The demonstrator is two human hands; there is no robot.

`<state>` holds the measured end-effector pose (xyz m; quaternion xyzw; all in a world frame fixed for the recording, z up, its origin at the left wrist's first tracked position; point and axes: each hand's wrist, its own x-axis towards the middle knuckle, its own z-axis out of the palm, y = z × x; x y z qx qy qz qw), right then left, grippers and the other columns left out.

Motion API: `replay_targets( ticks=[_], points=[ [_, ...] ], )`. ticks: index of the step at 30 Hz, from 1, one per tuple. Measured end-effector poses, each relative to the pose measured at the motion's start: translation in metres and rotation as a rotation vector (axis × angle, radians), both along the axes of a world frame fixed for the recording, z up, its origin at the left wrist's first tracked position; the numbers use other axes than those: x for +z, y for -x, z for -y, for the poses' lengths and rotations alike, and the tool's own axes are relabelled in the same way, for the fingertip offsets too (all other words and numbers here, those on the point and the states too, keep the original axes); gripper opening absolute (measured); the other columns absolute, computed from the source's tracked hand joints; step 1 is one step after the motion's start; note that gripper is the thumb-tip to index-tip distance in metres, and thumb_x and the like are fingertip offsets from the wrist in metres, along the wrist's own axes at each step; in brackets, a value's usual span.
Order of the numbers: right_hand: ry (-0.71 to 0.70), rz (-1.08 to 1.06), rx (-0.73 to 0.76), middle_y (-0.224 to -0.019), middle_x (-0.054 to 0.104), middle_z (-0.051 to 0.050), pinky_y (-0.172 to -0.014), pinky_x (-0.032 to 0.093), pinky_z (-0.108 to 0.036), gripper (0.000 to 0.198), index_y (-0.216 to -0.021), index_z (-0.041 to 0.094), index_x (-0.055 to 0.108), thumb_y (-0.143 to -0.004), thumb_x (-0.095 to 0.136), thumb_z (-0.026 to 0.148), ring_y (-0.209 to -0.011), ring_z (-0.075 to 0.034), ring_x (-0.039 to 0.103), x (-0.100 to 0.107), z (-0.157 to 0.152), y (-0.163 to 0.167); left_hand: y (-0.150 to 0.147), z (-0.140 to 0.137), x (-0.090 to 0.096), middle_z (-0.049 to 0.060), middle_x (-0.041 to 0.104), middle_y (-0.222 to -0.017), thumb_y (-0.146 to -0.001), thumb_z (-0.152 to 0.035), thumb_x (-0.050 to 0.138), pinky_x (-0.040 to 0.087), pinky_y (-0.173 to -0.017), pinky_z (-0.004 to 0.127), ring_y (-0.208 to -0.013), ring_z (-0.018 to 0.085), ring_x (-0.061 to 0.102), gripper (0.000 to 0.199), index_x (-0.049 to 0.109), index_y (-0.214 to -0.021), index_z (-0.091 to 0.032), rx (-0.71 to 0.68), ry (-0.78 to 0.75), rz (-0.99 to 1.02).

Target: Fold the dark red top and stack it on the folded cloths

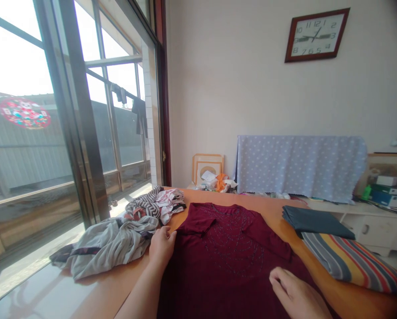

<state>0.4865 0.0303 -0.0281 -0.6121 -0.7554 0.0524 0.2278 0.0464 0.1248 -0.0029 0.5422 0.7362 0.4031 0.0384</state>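
Observation:
A maroon short-sleeved shirt [231, 266] with beaded, necklace-like lines on its chest lies spread flat, its neckline away from me. My left hand [161, 246] is at the tip of its left sleeve, fingers curled and closed against the cloth edge. Over the lower right side of the shirt is my right hand [289, 288]. Its fingers are curled in with the thumb beside them, and no cloth shows between them. The right sleeve lies along the shirt's side, and the lower hem is out of view.
A grey crumpled garment [114, 243], a striped one [143, 204] and a pink patterned one [170, 201] lie at left on the orange table [265, 199]. At right are a folded dark cloth [318, 221] and a folded striped cloth [354, 261]. Glass windows [125, 119] border the left.

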Motion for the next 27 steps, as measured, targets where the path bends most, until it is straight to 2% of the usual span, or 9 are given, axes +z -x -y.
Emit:
replay_targets(
  ticks=[3, 6, 20, 27],
  points=[
    [0.009, 0.001, -0.002, -0.087, 0.068, 0.0, -0.066, 0.041, -0.031, 0.024, -0.088, 0.031, 0.056, -0.096, 0.035, 0.037, -0.074, -0.021, 0.067, 0.0005, 0.0008, 0.0007, -0.0016, 0.0001, -0.0001, 0.008, 0.071, -0.093, -0.086, -0.04, 0.055, 0.043, -0.075, 0.029, -0.091, 0.023, 0.065, 0.025, 0.068, -0.091, -0.02, -0.01, 0.029, -0.036],
    [-0.001, -0.005, 0.002, -0.086, 0.068, -0.001, -0.066, 0.041, -0.031, 0.024, -0.087, 0.03, 0.057, -0.095, 0.036, 0.037, -0.074, -0.021, 0.067, -0.0005, 0.0003, 0.0003, 0.0, -0.0008, -0.0011, 0.008, 0.071, -0.091, -0.089, -0.039, 0.051, 0.04, -0.069, 0.029, -0.086, 0.022, 0.065, 0.025, 0.067, -0.086, -0.021, 0.011, 0.051, -0.031],
    [-0.028, 0.011, 0.017, -0.084, 0.068, 0.002, -0.064, 0.041, -0.026, 0.025, -0.088, 0.03, 0.059, -0.096, 0.037, 0.037, -0.074, -0.018, 0.068, -0.006, -0.0023, -0.0031, 0.0065, 0.0014, 0.0, 0.007, 0.071, -0.086, -0.096, -0.041, 0.039, 0.04, -0.063, 0.027, -0.078, 0.021, 0.066, 0.027, 0.058, -0.091, -0.022, 0.146, -0.055, 0.098],
    [-0.019, 0.016, 0.01, -0.085, 0.067, 0.003, -0.064, 0.039, -0.028, 0.023, -0.088, 0.03, 0.058, -0.096, 0.037, 0.035, -0.073, -0.018, 0.067, -0.0061, -0.0024, -0.0021, 0.0032, 0.0063, 0.0071, 0.006, 0.071, -0.091, -0.1, -0.042, 0.027, 0.044, -0.068, 0.026, -0.081, 0.019, 0.067, 0.034, 0.054, -0.1, -0.021, 0.116, -0.08, 0.077]
  ],
)
